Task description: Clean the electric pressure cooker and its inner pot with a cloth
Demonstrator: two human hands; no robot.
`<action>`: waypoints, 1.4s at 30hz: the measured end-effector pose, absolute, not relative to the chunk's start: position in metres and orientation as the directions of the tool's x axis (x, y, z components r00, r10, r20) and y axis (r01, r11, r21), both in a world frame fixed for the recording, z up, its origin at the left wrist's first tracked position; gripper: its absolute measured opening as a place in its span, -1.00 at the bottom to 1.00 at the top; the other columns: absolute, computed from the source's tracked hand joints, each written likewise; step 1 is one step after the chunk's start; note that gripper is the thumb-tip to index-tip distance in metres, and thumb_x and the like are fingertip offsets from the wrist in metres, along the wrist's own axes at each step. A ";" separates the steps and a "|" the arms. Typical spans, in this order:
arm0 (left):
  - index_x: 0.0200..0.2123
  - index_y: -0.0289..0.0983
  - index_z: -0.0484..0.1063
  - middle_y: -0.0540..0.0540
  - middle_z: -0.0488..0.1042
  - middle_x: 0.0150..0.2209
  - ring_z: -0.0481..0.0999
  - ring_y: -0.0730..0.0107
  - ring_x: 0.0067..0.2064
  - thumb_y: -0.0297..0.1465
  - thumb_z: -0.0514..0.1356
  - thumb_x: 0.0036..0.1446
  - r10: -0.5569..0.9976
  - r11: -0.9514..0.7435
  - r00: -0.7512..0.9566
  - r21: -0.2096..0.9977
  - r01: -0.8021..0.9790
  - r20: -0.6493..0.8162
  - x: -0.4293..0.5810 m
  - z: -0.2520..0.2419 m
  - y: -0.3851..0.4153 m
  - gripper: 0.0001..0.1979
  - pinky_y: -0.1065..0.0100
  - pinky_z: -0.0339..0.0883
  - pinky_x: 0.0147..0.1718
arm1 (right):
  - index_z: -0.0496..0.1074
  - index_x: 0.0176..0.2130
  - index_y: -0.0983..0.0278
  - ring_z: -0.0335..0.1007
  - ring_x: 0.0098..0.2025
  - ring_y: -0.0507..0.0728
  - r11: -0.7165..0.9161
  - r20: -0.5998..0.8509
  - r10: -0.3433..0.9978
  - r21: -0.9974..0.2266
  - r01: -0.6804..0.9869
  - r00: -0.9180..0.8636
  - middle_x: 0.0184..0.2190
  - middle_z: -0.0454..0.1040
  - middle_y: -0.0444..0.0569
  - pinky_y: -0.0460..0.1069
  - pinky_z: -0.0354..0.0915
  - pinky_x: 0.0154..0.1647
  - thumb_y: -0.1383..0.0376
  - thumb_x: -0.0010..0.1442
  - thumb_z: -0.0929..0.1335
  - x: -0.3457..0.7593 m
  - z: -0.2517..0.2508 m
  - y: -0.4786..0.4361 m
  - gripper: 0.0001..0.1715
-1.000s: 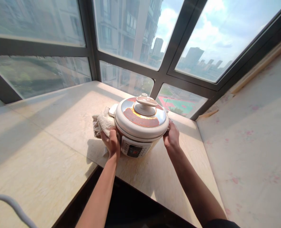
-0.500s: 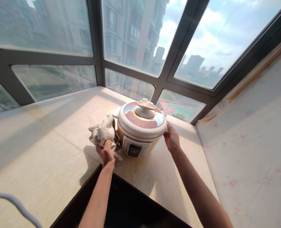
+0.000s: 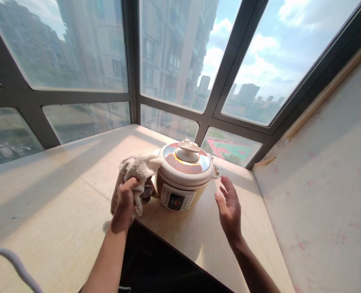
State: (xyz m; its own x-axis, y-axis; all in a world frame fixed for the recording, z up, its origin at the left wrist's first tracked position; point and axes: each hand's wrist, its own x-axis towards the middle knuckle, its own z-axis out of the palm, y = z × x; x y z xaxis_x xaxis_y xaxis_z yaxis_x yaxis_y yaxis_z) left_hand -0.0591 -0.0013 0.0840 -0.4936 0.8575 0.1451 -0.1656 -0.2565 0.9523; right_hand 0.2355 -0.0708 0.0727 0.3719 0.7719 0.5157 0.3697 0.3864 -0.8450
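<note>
White-and-gold round electric cooker (image 3: 183, 179) upright on cream marbled window ledge (image 3: 76, 203). Left hand (image 3: 126, 197) clenched round crumpled beige terry cloth (image 3: 140, 166), just left of cooker. Right hand (image 3: 230, 209) free, fingers extended, just right of cooker.

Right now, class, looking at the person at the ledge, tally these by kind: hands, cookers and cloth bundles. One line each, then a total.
Hands: 2 (left hand, right hand)
Cooker: 1
Cloth bundle: 1
Total: 4
</note>
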 end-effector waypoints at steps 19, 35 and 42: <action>0.47 -0.22 0.03 -0.42 0.00 0.48 -0.09 -0.48 0.46 -0.12 0.23 0.11 0.957 0.289 -0.277 0.368 0.884 -0.088 -0.072 -0.005 0.037 -0.09 -0.50 -0.04 0.22 | 0.15 0.43 -0.02 0.39 0.28 0.23 0.578 0.529 0.816 -0.734 0.357 -0.234 0.32 0.37 0.03 0.13 0.46 0.20 0.35 0.40 0.32 0.167 0.038 -0.110 -0.29; 0.25 -0.18 0.41 -0.23 0.46 0.20 0.51 -0.03 0.12 -0.34 0.29 0.08 0.741 0.184 -0.589 0.746 0.641 0.323 -0.124 0.076 0.071 -0.38 0.14 0.40 0.07 | 0.27 0.36 0.01 0.50 0.17 0.31 0.471 0.537 0.843 -0.767 0.436 0.034 0.24 0.45 0.11 0.26 0.56 0.05 0.18 0.35 0.39 0.296 0.056 -0.083 -0.35; 0.20 -0.07 0.47 -0.14 0.49 0.16 0.54 0.01 0.06 -0.41 0.31 0.03 0.815 -0.141 -0.216 0.546 0.826 0.537 -0.079 0.201 0.141 -0.39 0.17 0.39 0.01 | 0.40 0.21 0.15 0.44 0.22 0.35 0.452 0.551 0.810 -0.805 0.384 0.201 0.20 0.47 0.19 0.31 0.48 0.12 0.03 0.28 0.41 0.309 0.073 -0.015 -0.42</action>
